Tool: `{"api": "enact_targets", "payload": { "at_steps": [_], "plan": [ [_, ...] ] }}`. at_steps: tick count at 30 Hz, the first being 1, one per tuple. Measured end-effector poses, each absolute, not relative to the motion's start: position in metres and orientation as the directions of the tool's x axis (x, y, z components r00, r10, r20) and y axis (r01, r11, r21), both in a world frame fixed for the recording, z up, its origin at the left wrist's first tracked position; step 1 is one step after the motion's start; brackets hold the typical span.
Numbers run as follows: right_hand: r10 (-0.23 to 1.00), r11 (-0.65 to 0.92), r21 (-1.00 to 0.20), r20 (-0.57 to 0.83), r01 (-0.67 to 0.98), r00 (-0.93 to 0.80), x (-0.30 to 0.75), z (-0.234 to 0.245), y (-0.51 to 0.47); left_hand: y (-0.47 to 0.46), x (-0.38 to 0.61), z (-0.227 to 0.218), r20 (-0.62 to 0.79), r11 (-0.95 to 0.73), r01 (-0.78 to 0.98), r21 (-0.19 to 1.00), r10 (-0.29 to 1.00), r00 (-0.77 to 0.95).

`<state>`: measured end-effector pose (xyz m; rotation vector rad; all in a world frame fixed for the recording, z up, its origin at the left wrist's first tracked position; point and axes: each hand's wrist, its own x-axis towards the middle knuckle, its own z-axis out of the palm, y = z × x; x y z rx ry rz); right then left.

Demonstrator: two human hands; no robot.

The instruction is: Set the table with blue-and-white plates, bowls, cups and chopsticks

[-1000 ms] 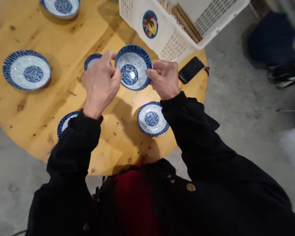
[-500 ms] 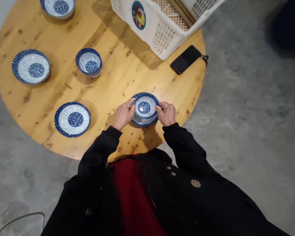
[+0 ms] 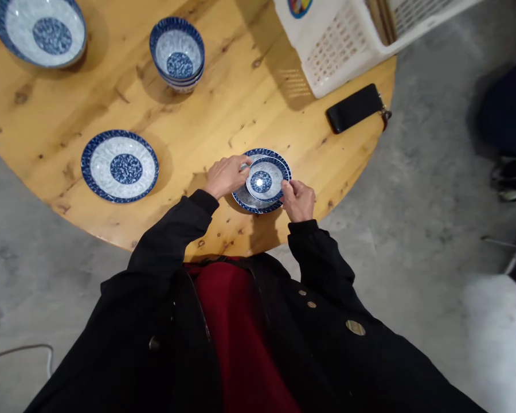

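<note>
A small blue-and-white bowl [image 3: 264,179] rests on a matching plate [image 3: 247,201] near the front edge of the round wooden table [image 3: 223,115]. My left hand [image 3: 226,175] curls its fingers on the bowl's left rim. My right hand [image 3: 300,199] pinches the bowl's right rim from the near side. Both sleeves are black.
A stack of the same bowls [image 3: 178,54] stands further back. Two more plates lie to the left, one near [image 3: 119,166] and one far [image 3: 40,31]. A white plastic basket [image 3: 348,34] sits at the back right, with a black phone [image 3: 356,108] beside it. Grey concrete floor surrounds the table.
A second ago both hands held the bowl up above the table. They brought it down onto the plate at the front edge, where it now sits, still held.
</note>
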<state>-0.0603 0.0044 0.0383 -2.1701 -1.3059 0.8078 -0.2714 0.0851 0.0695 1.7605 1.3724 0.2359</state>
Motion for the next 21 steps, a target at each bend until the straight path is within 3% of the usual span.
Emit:
{"api": "enact_targets", "payload": {
  "at_steps": [7, 21],
  "plan": [
    [0.917, -0.371, -0.744, -0.198, 0.556, 0.346, -0.062, 0.045, 0.000, 0.088, -0.266, 0.058, -0.334, 0.007, 0.649, 0.761, 0.862, 0.382],
    [0.896, -0.418, -0.755, -0.254, 0.505, 0.363, -0.063, 0.039, -0.002, 0.093, -0.267, 0.051, -0.317, 0.014, 0.612, 0.791, 0.864, 0.391]
  ]
}}
